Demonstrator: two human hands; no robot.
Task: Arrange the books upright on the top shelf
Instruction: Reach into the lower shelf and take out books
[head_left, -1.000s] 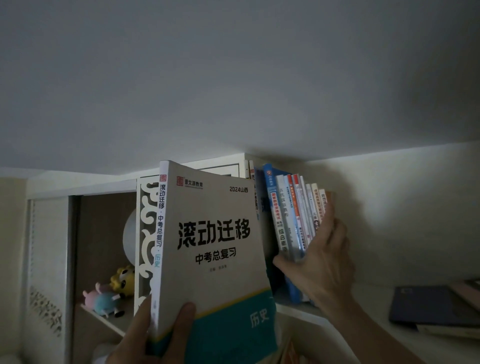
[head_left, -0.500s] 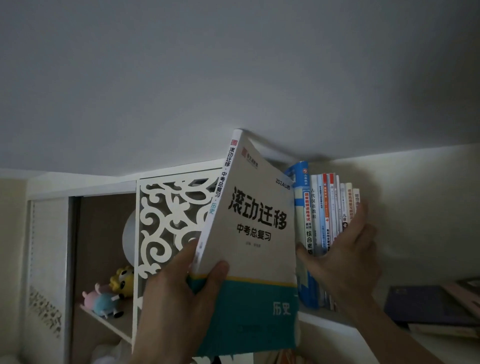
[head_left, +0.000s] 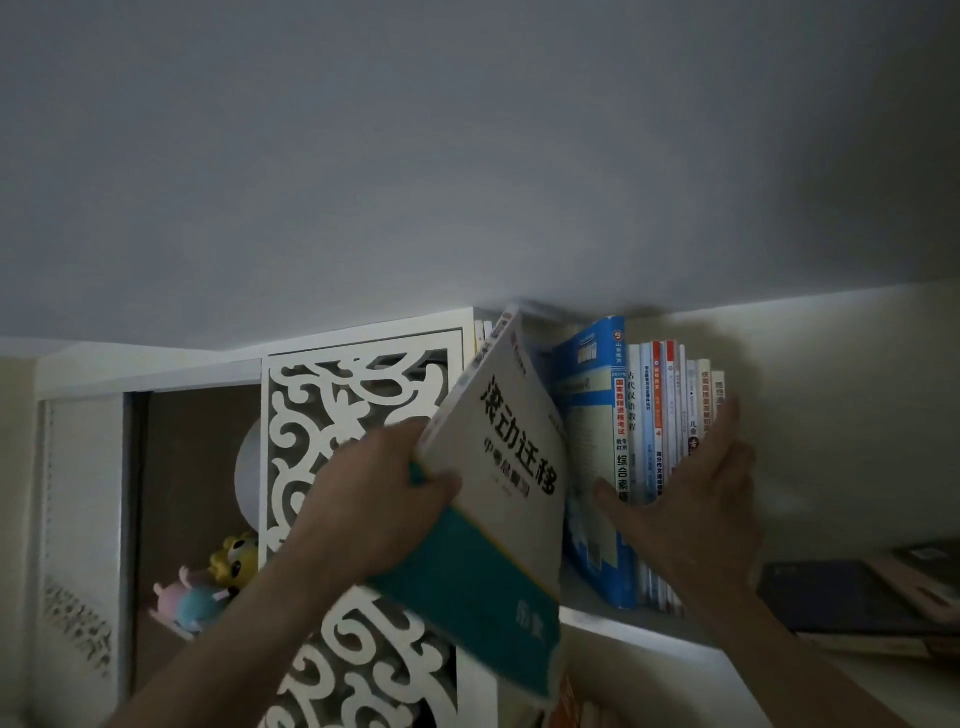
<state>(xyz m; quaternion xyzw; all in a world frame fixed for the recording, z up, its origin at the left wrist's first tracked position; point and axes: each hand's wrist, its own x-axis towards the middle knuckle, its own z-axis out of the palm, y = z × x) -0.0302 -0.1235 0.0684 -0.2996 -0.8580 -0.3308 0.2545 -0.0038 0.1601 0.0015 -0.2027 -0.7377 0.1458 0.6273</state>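
Left hand (head_left: 384, 499) grips the big grey-and-teal book (head_left: 498, 499) by its spine edge, thumb across the front cover, fingers wrapped behind. The book is tilted, top corner leaning right and up close to the ceiling (head_left: 467, 156), its lower end hanging out in front of the top shelf (head_left: 639, 629). It sits in the gap between the white fretwork panel (head_left: 353, 405) on the left and the standing row of books (head_left: 670, 457) on the right, right beside a thick blue book (head_left: 597, 457) at the row's left end.

Right hand (head_left: 696, 499) is spread wide, fingers straight, palm flat against the spines of that upright row, thumb stretched left toward the blue book.

Further right, a dark book (head_left: 841, 597) lies flat on the shelf. Down to the left, a pink-and-blue plush toy (head_left: 187, 603) and a yellow one (head_left: 236, 561) sit in the open cubby.
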